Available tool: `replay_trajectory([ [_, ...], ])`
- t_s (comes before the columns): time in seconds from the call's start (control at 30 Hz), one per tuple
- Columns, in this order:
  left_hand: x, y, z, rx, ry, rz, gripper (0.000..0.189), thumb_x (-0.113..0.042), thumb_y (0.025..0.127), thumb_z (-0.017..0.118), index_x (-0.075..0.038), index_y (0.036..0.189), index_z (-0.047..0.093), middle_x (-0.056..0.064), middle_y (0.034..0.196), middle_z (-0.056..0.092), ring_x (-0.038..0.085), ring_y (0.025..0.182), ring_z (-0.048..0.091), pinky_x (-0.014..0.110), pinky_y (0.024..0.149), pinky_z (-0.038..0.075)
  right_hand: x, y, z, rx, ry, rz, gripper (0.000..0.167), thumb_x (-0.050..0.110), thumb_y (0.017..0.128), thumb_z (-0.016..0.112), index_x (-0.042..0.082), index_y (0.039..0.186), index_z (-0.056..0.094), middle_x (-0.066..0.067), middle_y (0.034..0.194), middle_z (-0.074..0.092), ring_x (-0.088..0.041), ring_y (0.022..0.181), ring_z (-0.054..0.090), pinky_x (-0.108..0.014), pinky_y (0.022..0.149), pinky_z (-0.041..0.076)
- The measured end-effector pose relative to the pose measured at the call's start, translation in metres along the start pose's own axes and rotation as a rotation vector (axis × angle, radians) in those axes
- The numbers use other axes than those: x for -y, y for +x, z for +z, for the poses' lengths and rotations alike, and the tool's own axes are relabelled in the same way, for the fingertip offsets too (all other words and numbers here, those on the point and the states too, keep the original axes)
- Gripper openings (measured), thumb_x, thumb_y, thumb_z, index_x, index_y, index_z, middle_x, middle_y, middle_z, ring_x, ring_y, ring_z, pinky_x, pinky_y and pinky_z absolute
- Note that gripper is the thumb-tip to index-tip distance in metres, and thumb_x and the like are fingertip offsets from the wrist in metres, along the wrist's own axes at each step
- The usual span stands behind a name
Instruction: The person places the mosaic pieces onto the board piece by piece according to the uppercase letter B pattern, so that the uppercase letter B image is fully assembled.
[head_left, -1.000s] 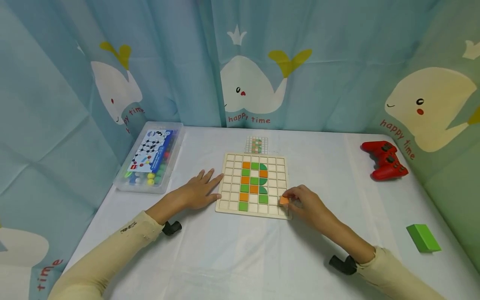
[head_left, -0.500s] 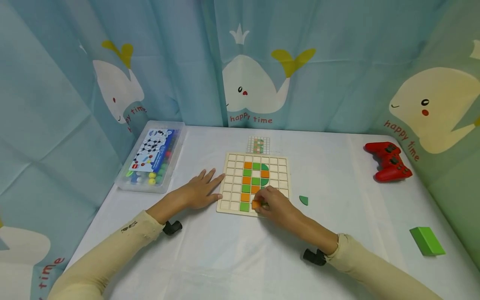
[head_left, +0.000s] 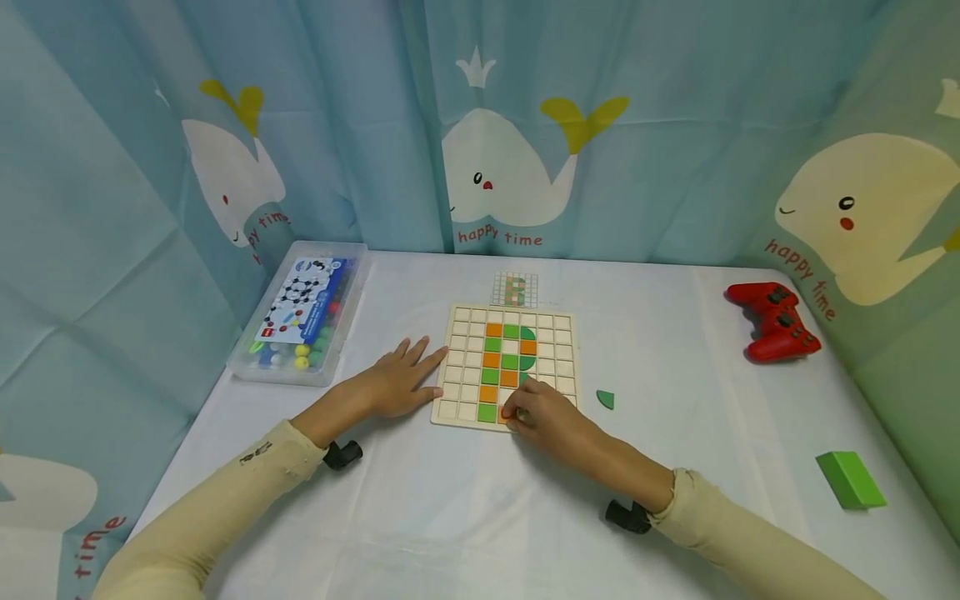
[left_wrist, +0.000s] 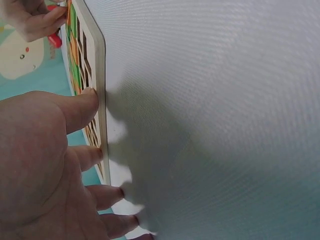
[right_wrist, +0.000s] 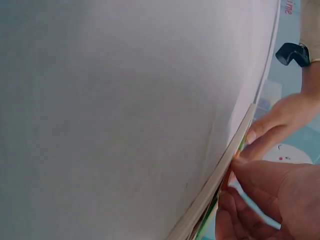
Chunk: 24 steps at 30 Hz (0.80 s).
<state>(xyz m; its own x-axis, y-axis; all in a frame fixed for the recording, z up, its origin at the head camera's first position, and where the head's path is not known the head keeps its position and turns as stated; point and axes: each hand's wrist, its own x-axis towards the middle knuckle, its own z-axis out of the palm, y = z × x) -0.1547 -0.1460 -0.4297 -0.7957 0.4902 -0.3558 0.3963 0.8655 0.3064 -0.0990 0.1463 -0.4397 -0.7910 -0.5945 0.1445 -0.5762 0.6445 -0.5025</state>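
Note:
A wooden grid board (head_left: 444, 421) lies on the table, with green and orange tiles set in several of its cells. My left hand (head_left: 397, 383) is spread flat at the board's left edge; in the left wrist view its thumb (left_wrist: 82, 107) touches the rim. Over the board's lower part, my right hand (head_left: 553, 417) pinches an orange tile (head_left: 503, 414) at a bottom-row cell, beside a green square tile (head_left: 487, 413). The fingers hide most of that orange tile and some cells. A loose green quarter-round tile (head_left: 606, 400) lies right of the board.
A small pattern card (head_left: 514, 289) lies behind the board. At the back left is a clear plastic box (head_left: 296, 312) of colored pieces. A red game controller (head_left: 772, 322) and a green block (head_left: 851, 480) lie on the right. A whale-print curtain (head_left: 667, 167) surrounds the table.
My right hand has carried the orange tile left from the board's right edge to the bottom row, then lowered it slightly. The loose green tile came into sight. My left hand stays put.

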Motion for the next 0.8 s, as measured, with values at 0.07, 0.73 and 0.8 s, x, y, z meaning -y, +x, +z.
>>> replay_trajectory([
  [0.07, 0.0, -0.001, 0.0, 0.001, 0.001, -0.002, 0.074, -0.049, 0.112, 0.046, -0.021, 0.172, 0.013, 0.02, 0.177, 0.005, 0.05, 0.161, 0.003, 0.064, 0.128, 0.014, -0.001, -0.001, -0.001, 0.005, -0.015, -0.009, 0.009, 0.001, 0.091, 0.081, 0.007, 0.097, 0.077, -0.001, 0.098, 0.068, -0.017, 0.095, 0.066, -0.026, 0.084, 0.059],
  [0.73, 0.001, 0.0, 0.001, -0.001, 0.004, 0.003, 0.073, -0.049, 0.112, 0.045, -0.021, 0.172, 0.014, 0.02, 0.177, 0.005, 0.05, 0.161, 0.004, 0.064, 0.128, 0.015, -0.036, -0.02, -0.054, 0.067, -0.018, 0.28, 0.022, 0.013, 0.095, 0.081, 0.004, 0.112, 0.071, -0.01, 0.109, 0.064, -0.026, 0.103, 0.063, -0.046, 0.091, 0.056],
  [0.8, 0.002, 0.0, 0.001, -0.002, 0.0, 0.004, 0.073, -0.05, 0.112, 0.045, -0.021, 0.172, 0.014, 0.021, 0.176, 0.005, 0.05, 0.161, 0.004, 0.065, 0.128, 0.016, -0.047, -0.027, -0.065, 0.103, -0.059, 0.363, 0.029, 0.016, 0.094, 0.082, 0.001, 0.115, 0.068, -0.013, 0.111, 0.063, -0.029, 0.103, 0.062, -0.049, 0.091, 0.056],
])
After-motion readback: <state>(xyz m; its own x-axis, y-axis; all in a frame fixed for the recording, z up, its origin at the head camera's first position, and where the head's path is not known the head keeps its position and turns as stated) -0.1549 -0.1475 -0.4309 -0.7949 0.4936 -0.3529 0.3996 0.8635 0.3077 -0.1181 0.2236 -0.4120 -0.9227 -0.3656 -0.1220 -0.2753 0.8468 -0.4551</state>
